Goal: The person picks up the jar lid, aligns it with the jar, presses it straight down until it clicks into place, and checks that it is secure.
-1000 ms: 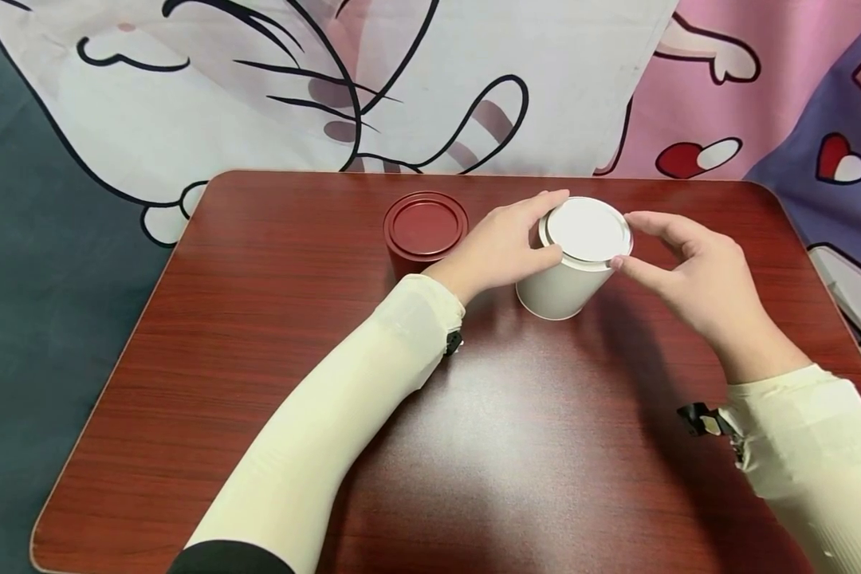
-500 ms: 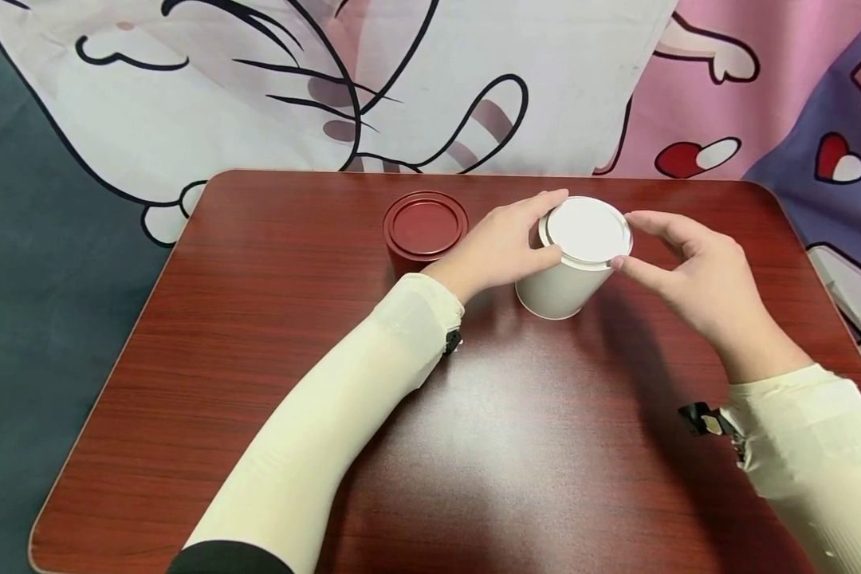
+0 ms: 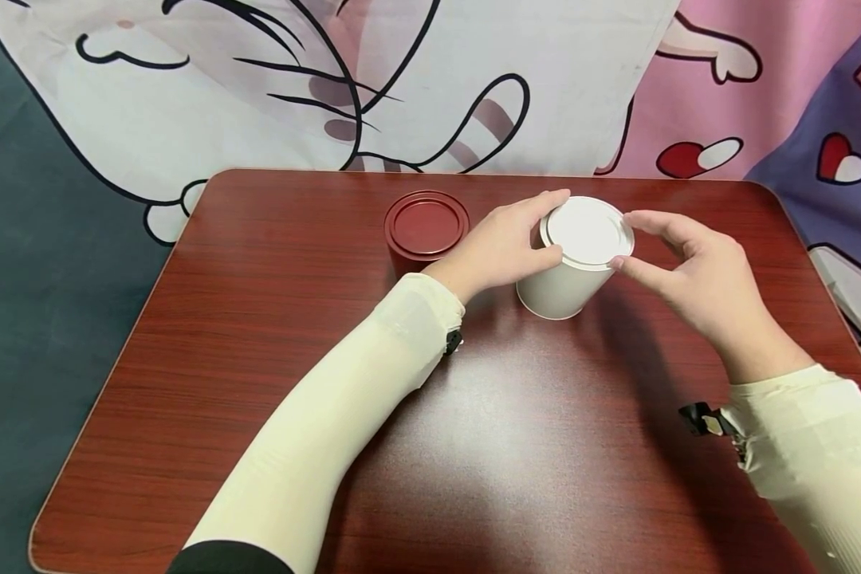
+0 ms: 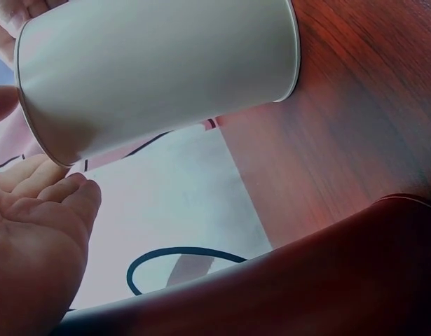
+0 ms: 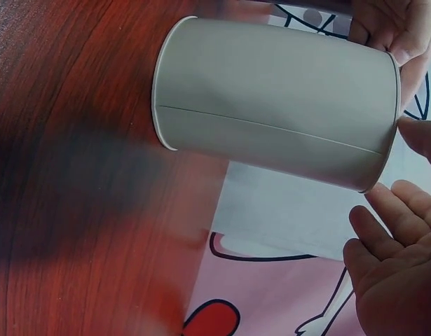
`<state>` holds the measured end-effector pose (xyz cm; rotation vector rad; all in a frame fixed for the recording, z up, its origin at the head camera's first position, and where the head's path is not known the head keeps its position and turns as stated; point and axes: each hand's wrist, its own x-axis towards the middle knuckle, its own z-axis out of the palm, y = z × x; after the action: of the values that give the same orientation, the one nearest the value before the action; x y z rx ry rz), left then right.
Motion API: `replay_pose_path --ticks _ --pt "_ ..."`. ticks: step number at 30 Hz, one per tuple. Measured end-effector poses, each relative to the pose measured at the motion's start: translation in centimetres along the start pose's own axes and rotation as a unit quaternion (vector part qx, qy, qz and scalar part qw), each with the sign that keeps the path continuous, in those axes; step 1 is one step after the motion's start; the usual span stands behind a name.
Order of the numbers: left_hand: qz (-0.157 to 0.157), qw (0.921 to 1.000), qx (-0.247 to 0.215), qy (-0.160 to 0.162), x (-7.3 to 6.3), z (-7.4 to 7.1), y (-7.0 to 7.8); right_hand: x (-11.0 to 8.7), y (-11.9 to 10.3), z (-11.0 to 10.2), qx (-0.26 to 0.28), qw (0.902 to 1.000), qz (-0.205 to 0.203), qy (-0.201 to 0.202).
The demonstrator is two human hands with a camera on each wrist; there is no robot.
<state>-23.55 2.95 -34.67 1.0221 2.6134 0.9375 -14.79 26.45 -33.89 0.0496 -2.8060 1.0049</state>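
A white can stands upright on the table, its round lid facing up. My left hand holds the rim from the left, thumb at the near side and fingers at the far side. From the right, my right hand grips the same rim between thumb and fingertips. In the left wrist view the can's smooth wall spans the top; the right wrist view shows a vertical seam on its wall. Left of it is a dark red can with a recessed lid, partly hidden behind my left hand.
Both cans are toward the far edge of the reddish-brown wooden table. Behind that edge hangs a cloth with cartoon cat drawings. A dark green surface lies beyond the table's left side.
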Motion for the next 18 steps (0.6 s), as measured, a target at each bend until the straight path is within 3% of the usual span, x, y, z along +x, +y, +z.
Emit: replay_pose_path --ticks 18 --pt "0.004 1.0000 -0.002 -0.004 0.11 -0.01 0.03 0.40 -0.41 -0.18 -0.013 0.9998 0.008 -0.012"
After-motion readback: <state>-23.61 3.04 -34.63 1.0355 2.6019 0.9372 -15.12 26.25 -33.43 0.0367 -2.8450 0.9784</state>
